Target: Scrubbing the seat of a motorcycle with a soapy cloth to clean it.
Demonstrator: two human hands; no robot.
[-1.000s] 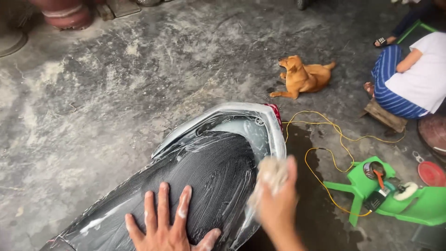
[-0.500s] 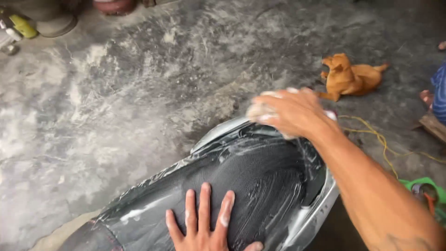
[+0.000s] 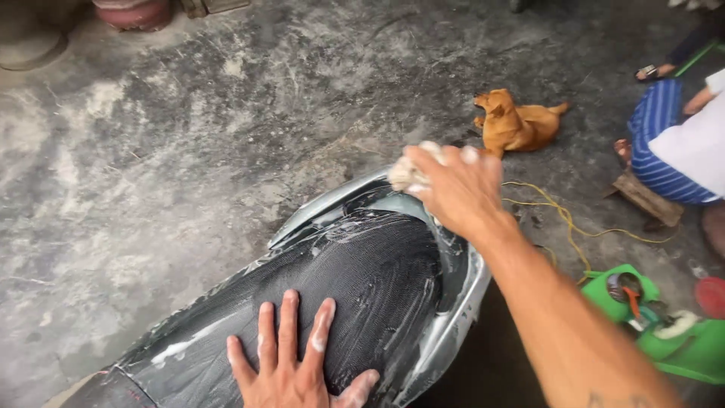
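Observation:
A black motorbike seat [image 3: 362, 279], wet and streaked with soap foam, fills the lower middle of the head view; its grey tail rail [image 3: 453, 317] curves around the rear. My left hand [image 3: 291, 363] lies flat on the seat with fingers spread and foam on them. My right hand [image 3: 453, 185] is closed on a soapy pale sponge [image 3: 404, 175] and presses it against the rear end of the seat, by the tail rail.
A brown dog [image 3: 517, 125] lies on the wet concrete floor [image 3: 166, 166] beyond the seat. A person in blue striped trousers [image 3: 664, 143] squats at the right. A yellow hose [image 3: 566, 227] runs to a green pressure washer [image 3: 664, 325]. A red pot [image 3: 132, 13] stands top left.
My right hand with the sponge has moved from the seat's right side up to its rear end. The left hand has stayed flat on the seat.

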